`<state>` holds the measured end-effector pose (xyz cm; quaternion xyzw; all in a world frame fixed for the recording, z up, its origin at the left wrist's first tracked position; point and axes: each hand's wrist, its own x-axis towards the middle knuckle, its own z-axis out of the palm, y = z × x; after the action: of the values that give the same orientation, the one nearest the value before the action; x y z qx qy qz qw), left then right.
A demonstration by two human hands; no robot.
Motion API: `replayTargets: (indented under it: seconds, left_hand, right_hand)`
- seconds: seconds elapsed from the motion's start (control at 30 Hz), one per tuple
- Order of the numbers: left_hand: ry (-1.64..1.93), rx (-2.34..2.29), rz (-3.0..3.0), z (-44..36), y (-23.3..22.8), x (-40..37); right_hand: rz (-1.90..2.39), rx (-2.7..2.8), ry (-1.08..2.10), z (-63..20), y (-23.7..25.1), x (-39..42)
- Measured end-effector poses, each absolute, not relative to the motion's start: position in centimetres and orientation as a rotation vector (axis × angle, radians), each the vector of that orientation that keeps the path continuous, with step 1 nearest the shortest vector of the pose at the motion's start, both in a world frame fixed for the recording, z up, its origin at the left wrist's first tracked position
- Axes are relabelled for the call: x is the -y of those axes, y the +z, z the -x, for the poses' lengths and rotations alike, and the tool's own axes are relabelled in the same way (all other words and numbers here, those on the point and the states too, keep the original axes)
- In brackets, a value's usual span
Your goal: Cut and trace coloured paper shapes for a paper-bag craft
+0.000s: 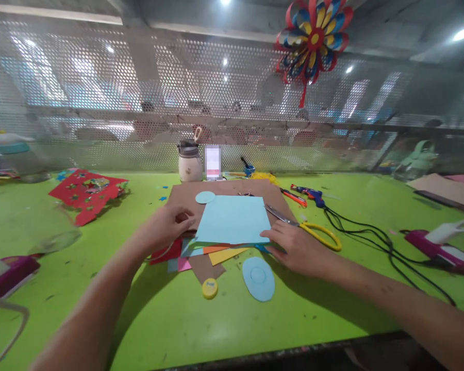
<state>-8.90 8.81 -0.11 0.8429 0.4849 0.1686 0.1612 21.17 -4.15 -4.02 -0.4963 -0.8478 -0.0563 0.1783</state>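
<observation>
Left hand (170,224) fingers curled on paper stack's left edge; right hand (294,247) fingers flat, pinning blue sheet (234,219). Squaring stack; scissors (305,226) near right hand.

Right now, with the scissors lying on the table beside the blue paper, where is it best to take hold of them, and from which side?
Probably by the yellow handle loops of the scissors, coming from the right. They lie flat with the loops toward the near right, free on the green table, and the blades pointing away to the left, next to the blue paper. The right hand is nearest.
</observation>
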Motion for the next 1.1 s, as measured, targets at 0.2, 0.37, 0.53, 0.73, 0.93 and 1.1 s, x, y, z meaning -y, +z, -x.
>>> replayTargets:
  seconds: [0.2,0.37,0.53,0.73,0.93,1.1]
  left_hand:
    - [0.448,-1.23,-2.501,6.4,-1.6,-7.5]
    - [0.413,-1.172,-2.583,5.7,-1.9,-6.8]
    - [0.377,-1.08,-2.669,6.3,-2.0,-6.7]
    - [0.236,-1.025,-2.685,7.1,-1.7,-6.8]
    - [0.184,-0.974,-2.747,7.0,-1.9,-6.5]
    - [0.189,-0.977,-2.746,6.6,-2.1,-6.2]
  right_hand:
    - [1.395,2.337,-0.111,-21.3,-3.8,3.3]
    - [1.333,2.344,-0.102,-21.5,-3.7,3.1]
    - [1.239,2.503,-0.249,-19.1,-3.3,2.6]
    - [1.131,2.634,-0.424,-14.6,-4.9,1.4]
    - [1.13,2.675,-0.468,-12.8,-5.4,0.6]
    - [1.082,2.701,-0.506,-12.7,-5.4,0.7]
